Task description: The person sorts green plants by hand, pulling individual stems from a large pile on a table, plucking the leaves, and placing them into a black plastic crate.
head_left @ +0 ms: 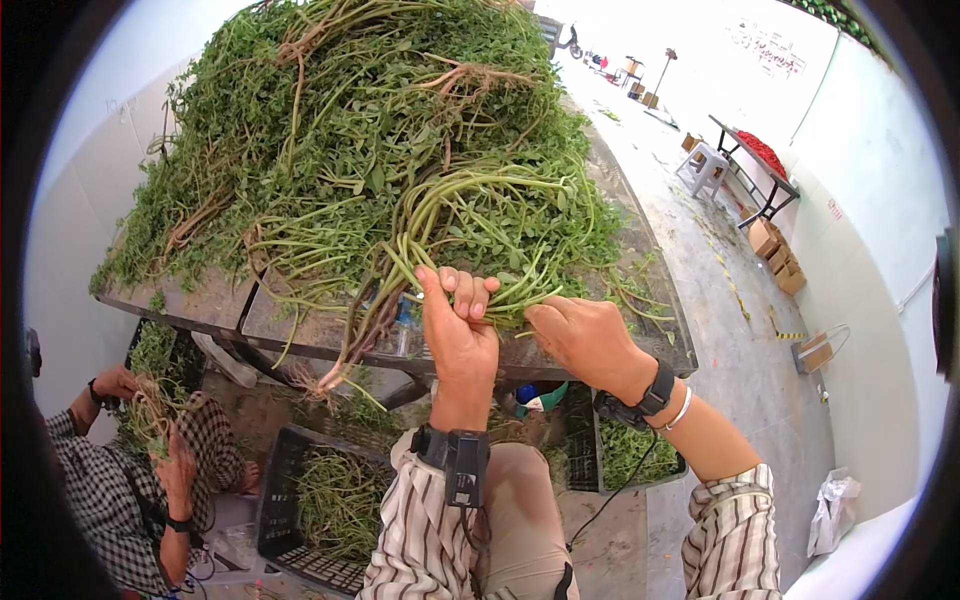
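My left hand is closed around a bunch of long green leafy stems at the table's near edge. The stems arch up and over to the right from my fist. Close beside it, my right hand is closed, its thumb and fingers pinching thin green stems that run from the bunch. Reddish stems with pale roots hang over the edge just left of my left hand. Behind both hands rises a big heap of leafy green plants, some with brown roots showing.
The heap lies on a dark table. Below are a black crate of cut stems and another crate of greens. At left, a co-worker's hands hold a rooted bunch. A stool and cardboard boxes stand at right.
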Demonstrator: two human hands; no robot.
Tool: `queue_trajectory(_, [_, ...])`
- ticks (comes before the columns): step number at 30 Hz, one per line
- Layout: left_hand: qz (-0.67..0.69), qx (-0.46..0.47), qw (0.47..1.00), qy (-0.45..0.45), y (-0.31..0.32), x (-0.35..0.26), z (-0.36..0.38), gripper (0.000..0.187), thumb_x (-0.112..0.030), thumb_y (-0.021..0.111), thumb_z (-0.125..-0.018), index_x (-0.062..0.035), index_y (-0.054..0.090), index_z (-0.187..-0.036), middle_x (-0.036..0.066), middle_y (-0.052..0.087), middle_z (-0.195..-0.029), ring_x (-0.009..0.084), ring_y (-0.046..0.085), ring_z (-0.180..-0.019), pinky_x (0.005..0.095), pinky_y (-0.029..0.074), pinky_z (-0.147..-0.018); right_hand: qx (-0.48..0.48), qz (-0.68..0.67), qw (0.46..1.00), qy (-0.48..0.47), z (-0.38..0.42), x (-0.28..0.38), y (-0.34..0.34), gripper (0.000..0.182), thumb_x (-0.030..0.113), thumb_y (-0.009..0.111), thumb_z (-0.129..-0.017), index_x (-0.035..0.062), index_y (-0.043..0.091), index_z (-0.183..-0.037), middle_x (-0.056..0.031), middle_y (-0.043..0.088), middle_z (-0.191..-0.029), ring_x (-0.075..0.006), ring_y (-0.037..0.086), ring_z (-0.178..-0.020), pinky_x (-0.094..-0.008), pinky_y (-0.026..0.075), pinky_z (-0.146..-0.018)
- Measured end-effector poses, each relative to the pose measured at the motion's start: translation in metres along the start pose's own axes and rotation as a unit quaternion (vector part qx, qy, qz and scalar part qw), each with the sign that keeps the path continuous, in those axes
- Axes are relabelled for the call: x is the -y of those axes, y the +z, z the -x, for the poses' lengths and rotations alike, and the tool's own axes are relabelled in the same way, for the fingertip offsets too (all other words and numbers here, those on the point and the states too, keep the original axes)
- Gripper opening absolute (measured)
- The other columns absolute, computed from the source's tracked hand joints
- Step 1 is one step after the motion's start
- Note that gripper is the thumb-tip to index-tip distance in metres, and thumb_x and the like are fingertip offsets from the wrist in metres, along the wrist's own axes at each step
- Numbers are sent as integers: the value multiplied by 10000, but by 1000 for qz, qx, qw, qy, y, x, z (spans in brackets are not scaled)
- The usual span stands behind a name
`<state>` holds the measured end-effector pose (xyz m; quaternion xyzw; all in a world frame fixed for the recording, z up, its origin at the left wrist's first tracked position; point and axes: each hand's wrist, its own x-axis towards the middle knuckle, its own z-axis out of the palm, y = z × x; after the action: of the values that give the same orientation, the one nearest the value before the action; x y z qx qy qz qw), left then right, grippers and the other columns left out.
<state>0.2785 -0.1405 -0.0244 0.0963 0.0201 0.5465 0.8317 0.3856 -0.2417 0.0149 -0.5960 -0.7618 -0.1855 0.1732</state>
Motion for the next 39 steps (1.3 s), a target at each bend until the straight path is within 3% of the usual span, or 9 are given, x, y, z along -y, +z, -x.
queue_trajectory(14, [-12,1,1000,1,2,-1,1,375,-374,331,-964,-108,375,-704,-22,236,-540,108,259,-492,308,434,-695,-15,-121,989,88,-9,2,-2,94,98,582,-716,43,537,-779,-112,552,-675,-307,562,-614,-378,461,-540])
queue_trajectory(22, [-7,7,1000,6,-2,-3,-2,374,-386,342,-957,-111,381,-706,-30,235,-538,99,262,-484,303,428,-686,-22,-179,955,235,-17,-15,-26,108,102,529,-782,18,469,-812,-193,493,-641,-395,516,-626,-424,392,-526])
queue_trajectory(26, [-3,6,1000,8,-2,-1,-1,372,-385,348,-956,-113,382,-705,-30,235,-538,99,263,-484,306,429,-688,-27,-158,956,246,-6,-13,-25,129,114,525,-818,23,436,-838,-195,496,-643,-402,513,-632,-439,384,-526])
queue_trajectory(31, [20,8,1000,4,-2,-4,-2,371,-376,346,-957,-108,378,-702,-30,236,-538,101,263,-482,309,430,-685,18,-109,985,132,10,-4,-16,141,111,543,-817,38,429,-859,-192,511,-653,-378,535,-639,-432,416,-537])
queue_trajectory(34, [21,5,1000,2,0,-3,-2,373,-372,343,-958,-105,376,-699,-29,235,-534,101,259,-477,308,430,-681,9,-111,988,111,16,-3,-3,147,106,551,-803,39,429,-853,-166,526,-653,-354,549,-633,-418,430,-531])
queue_trajectory(35, [18,8,1000,1,1,-3,-1,373,-372,343,-958,-105,376,-699,-29,235,-534,101,259,-477,308,430,-681,5,-111,987,113,16,-2,-2,147,106,551,-803,39,429,-853,-166,526,-653,-354,549,-633,-418,430,-531])
queue_trajectory(37, [12,-1,1000,5,2,-3,0,376,-373,343,-957,-106,376,-694,-29,234,-528,102,255,-470,308,432,-679,86,-110,981,138,15,0,0,185,85,552,-788,22,490,-951,-168,560,-749,-355,562,-693,-404,451,-584])
queue_trajectory(39, [14,2,1000,3,2,-4,-1,377,-374,344,-957,-105,377,-694,-29,234,-526,102,255,-469,306,433,-678,79,-109,983,129,14,1,4,186,80,561,-779,23,487,-940,-162,557,-737,-348,562,-681,-399,452,-572])
